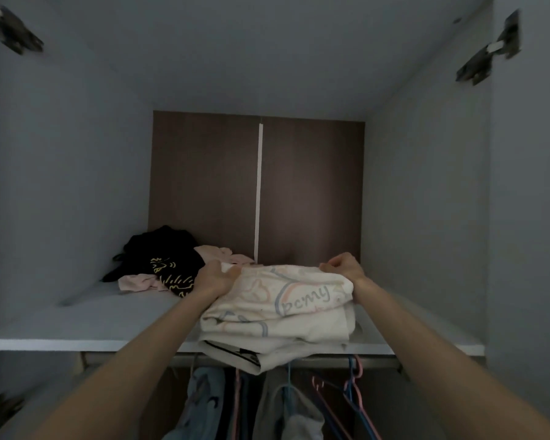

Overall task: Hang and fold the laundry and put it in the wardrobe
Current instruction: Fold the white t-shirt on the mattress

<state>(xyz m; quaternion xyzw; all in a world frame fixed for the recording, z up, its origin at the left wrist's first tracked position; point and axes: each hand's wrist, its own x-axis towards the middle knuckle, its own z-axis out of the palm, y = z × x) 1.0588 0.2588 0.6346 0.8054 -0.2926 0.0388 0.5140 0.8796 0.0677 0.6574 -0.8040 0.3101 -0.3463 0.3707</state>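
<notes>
Soft, light folded cream laundry (pixel 277 306) overhangs the wardrobe shelf (pixel 92 322) at its front edge; left hand (pixel 215 277) and right hand (pixel 343 265) clutch its far corners, fingers curled into cloth that would likely sag unless supported underneath. Crumpled clothes (pixel 162 265) lie beyond.

Home: wardrobe shelf (pixel 77 325), hanging clothes (pixel 204 403)

A folded stack (pixel 283 309) of cream laundry with pastel print lies at the centre of the frame on the white wardrobe shelf (pixel 92 325), its near edge overhanging the shelf's front. The left grip (pixel 215 277) holds the stack's far left corner, and the right grip (pixel 343 268) curls on its far right edge. At centre left, a black garment (pixel 169 258) and a pink garment (pixel 137 282) lie heaped. Along the bottom, hanging clothes (pixel 204 398) and hangers (pixel 353 385) show below the shelf.
</notes>
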